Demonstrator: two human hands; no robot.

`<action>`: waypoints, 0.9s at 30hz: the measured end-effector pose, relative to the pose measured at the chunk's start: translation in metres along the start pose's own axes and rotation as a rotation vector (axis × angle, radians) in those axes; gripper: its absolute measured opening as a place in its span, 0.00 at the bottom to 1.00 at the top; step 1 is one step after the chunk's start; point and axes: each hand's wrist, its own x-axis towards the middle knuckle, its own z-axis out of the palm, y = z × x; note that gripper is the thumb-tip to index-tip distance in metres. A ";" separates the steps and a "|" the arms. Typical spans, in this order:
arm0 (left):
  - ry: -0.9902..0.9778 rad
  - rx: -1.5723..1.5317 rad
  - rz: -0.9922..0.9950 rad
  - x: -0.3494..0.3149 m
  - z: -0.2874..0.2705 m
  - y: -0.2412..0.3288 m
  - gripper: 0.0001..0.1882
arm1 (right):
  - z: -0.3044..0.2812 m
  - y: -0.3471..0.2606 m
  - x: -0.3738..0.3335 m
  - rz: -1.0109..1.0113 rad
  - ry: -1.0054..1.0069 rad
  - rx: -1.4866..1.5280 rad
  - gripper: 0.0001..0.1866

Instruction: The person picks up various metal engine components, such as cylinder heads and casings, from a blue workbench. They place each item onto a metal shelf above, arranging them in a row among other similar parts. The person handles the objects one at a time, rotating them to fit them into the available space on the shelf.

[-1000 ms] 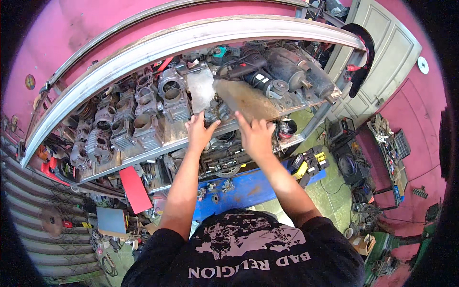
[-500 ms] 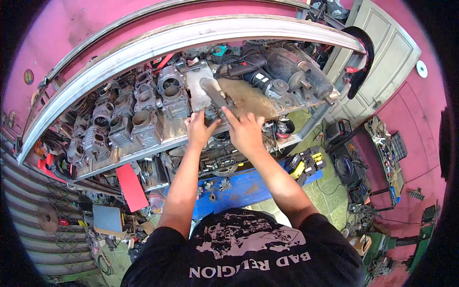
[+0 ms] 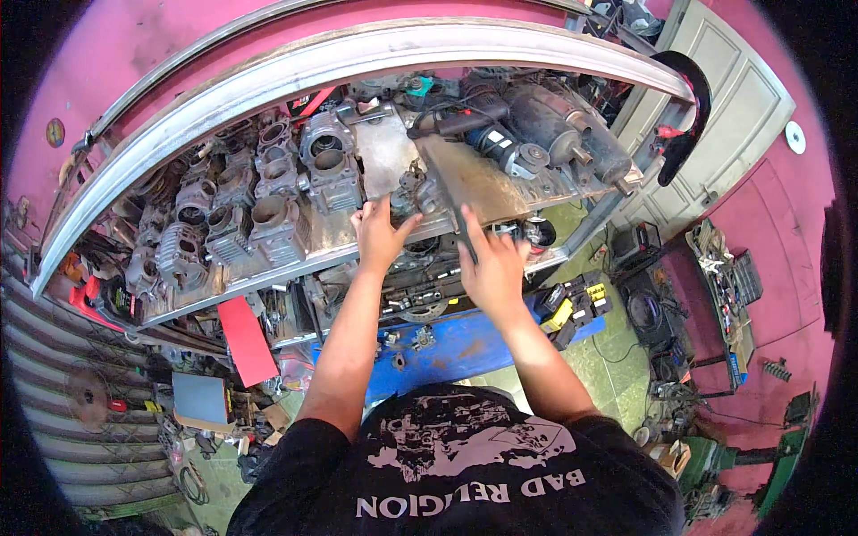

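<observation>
My right hand (image 3: 494, 275) is closed around the near end of a long, flat, dark file (image 3: 449, 195), its forefinger stretched along the tool. Seen nearly edge-on, the file points away from me over the workbench. Just left of it, a small grey metal engine part (image 3: 416, 191) sits near the bench's front edge. My left hand (image 3: 381, 237) is at the part's near left side, thumb and forefinger set around it; exactly where the fingertips touch is hard to see.
Several engine cylinders (image 3: 277, 219) crowd the bench's left side. An angle grinder (image 3: 505, 154) and dark exhaust canisters (image 3: 572, 147) lie at the right. A pale rail (image 3: 402, 46) arches across the back. Below are a blue bench (image 3: 447, 357) and a yellow-black case (image 3: 572, 304).
My right hand has moved right and a little nearer, taking the file off the engine part and tilting it from its flat face toward its edge. The left hand stays at the part.
</observation>
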 end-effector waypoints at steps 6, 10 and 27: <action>0.039 0.016 0.048 0.002 0.005 0.003 0.38 | 0.070 0.004 0.006 -0.011 0.044 -0.120 0.37; -0.016 -0.006 0.047 0.003 -0.002 0.005 0.40 | 0.058 0.004 -0.041 -0.004 -0.042 -0.094 0.38; -0.003 0.015 0.052 -0.002 0.005 -0.007 0.39 | 0.028 -0.026 -0.010 -0.035 -0.110 0.009 0.39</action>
